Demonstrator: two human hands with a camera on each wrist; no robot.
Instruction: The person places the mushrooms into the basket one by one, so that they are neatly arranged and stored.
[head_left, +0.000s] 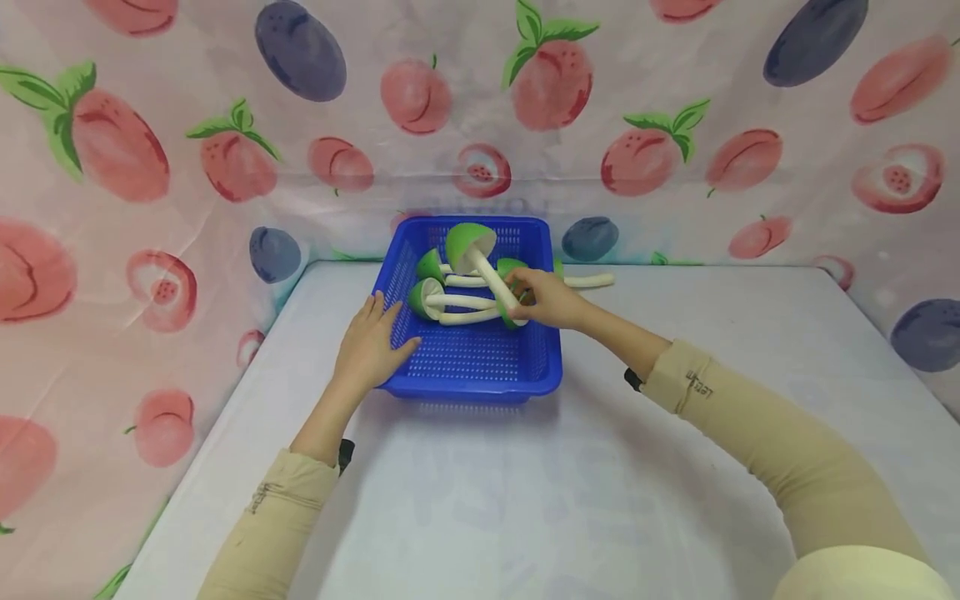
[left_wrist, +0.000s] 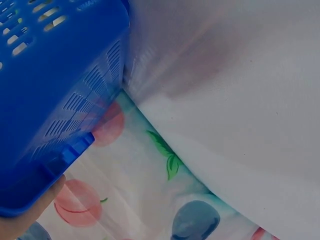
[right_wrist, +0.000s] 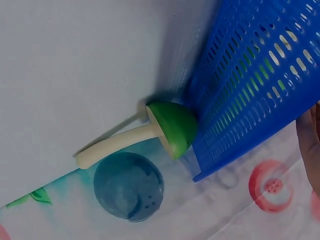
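Observation:
In the head view, a blue plastic basket [head_left: 465,386] with slotted walls holds several mushrooms with green caps and pale stems, among them a lower-left mushroom [head_left: 426,300]. My right hand [head_left: 553,300] reaches over the basket's right wall and pinches the stem end of a large mushroom [head_left: 470,240], whose cap tilts up above the others. At the left rim, my left hand [head_left: 369,346] rests with its fingers extended along the edge and its thumb over the inside. Beyond the right wall, another mushroom [right_wrist: 172,130] lies outside the basket.
The basket stands on a white-covered table [head_left: 480,500], near its back edge. Behind and to the left hangs a cloth [head_left: 555,158] printed with peaches and plums.

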